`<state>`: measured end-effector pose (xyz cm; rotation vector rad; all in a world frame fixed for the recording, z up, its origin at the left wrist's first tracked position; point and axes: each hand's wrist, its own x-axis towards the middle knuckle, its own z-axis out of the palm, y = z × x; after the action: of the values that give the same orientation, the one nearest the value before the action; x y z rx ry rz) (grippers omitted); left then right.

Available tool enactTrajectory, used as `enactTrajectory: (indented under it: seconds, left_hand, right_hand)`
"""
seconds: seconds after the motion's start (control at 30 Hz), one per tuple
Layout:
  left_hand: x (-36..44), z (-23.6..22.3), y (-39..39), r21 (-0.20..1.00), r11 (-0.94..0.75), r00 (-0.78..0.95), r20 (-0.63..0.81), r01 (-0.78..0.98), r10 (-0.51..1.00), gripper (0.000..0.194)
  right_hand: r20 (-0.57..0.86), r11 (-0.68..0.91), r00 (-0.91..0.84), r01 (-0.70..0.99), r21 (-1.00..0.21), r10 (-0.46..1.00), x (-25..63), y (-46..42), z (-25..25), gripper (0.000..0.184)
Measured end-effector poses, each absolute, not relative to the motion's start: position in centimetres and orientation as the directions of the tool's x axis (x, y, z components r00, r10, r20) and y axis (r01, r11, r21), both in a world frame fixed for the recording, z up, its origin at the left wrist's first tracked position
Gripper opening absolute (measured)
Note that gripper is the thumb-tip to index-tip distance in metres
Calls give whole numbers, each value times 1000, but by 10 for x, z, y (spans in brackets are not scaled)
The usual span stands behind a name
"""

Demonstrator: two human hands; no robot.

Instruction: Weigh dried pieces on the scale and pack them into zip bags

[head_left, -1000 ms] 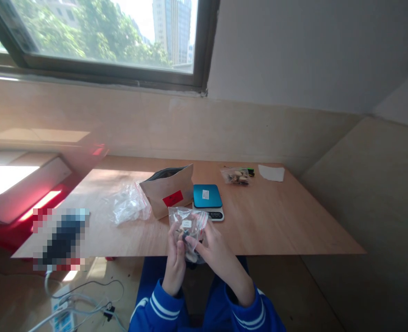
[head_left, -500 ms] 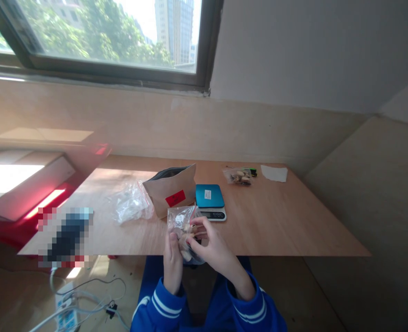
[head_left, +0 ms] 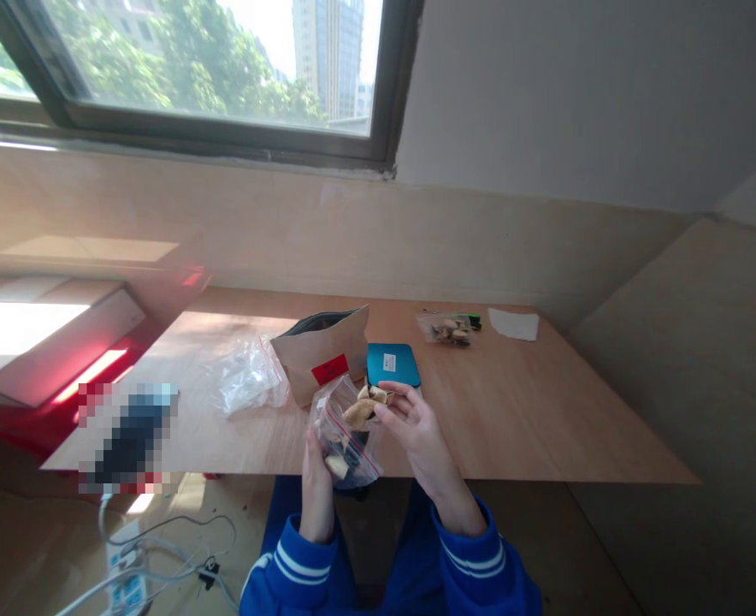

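My left hand (head_left: 317,477) is closed on the lower left side of a clear zip bag (head_left: 363,455) with a red seal line. The bag is tilted above the table's front edge, and pale and dark dried pieces lie in it. Just over the bag's right side, my right hand (head_left: 420,436) pinches tan, curled dried pieces (head_left: 360,412) between thumb and fingers. Behind that hand is a digital scale with a teal top (head_left: 393,365); its display is hidden. A brown paper pouch (head_left: 301,364) with a red label stands open at the top, left of the scale.
Crumpled clear plastic bags (head_left: 250,376) lie left of the pouch. Toward the back right are another bag of dried pieces (head_left: 445,328) and a white paper (head_left: 513,324). A blurred-out dark object (head_left: 131,436) lies at the table's left edge, with cables and a power strip (head_left: 126,569) below.
My right hand has moved up and right out of the zip bag, lifting tan dried pieces. The bag has tilted in my left hand, and the view has shifted slightly.
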<state>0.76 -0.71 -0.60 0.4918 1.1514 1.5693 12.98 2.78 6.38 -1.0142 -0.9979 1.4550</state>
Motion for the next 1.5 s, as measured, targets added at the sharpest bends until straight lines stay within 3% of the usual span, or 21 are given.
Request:
enactTrajectory:
  seconds: [0.17, 0.3, 0.43, 0.53, 0.67, 0.77, 0.9, 0.97, 1.03, 1.13, 1.23, 1.33, 1.43, 1.5]
  left_hand:
    - [2, -19, -2, 870, 18, -361, -224, -493, 905, 68]
    - [-2, -25, 0, 887, -9, -422, -211, -462, 882, 73]
    - [-4, -26, -2, 891, -16, -425, -201, -453, 882, 74]
    - [-6, -26, -3, 884, -13, -432, -215, -467, 876, 71]
    - [-13, -29, -6, 876, -8, -461, -247, -483, 853, 70]
    - [-19, -31, -7, 893, -21, -491, -227, -449, 841, 66]
    - [-20, -29, -5, 908, -35, -517, -205, -417, 831, 66]
    - [-19, -26, -5, 910, -50, -523, -191, -411, 831, 66]
    - [-17, -23, -6, 904, -53, -516, -192, -423, 835, 67]
    - [-16, -19, -9, 896, -40, -486, -202, -442, 851, 70]
    - [-16, -19, -11, 912, -19, -462, -189, -410, 867, 70]
    - [-15, -19, -9, 941, -7, -456, -158, -339, 876, 68]
    - [-15, -17, -5, 960, -50, -414, -71, -276, 908, 67]
    - [-14, -15, -2, 965, -91, -383, -9, -244, 924, 64]
  right_hand:
    - [-81, -145, -175, -393, -908, 981, 134, 37, 81, 42]
    - [81, 27, -116, -407, -913, 990, 127, 66, 113, 41]
    - [382, 362, -40, -241, -901, 923, 99, 110, 136, 39]
    - [511, 512, -102, -15, -859, 854, 76, 136, 136, 31]
    - [551, 648, -346, 313, -695, 759, 64, 145, 126, 19]
    - [552, 727, -475, 413, -548, 686, 65, 141, 119, 17]
    - [545, 747, -517, 521, -413, 661, 69, 135, 114, 27]
    - [579, 734, -465, 529, -426, 670, 74, 129, 115, 29]
    - [614, 721, -388, 463, -515, 688, 84, 118, 119, 28]
    - [529, 647, -401, 261, -717, 748, 106, 93, 124, 24]
    - [278, 476, -612, 184, -860, 740, 122, 66, 117, 25]
    - [101, 387, -675, 289, -876, 731, 124, 48, 99, 21]
    - [67, 362, -605, 381, -851, 794, 118, 42, 82, 12]
    - [76, 387, -584, 428, -817, 808, 114, 42, 75, 20]
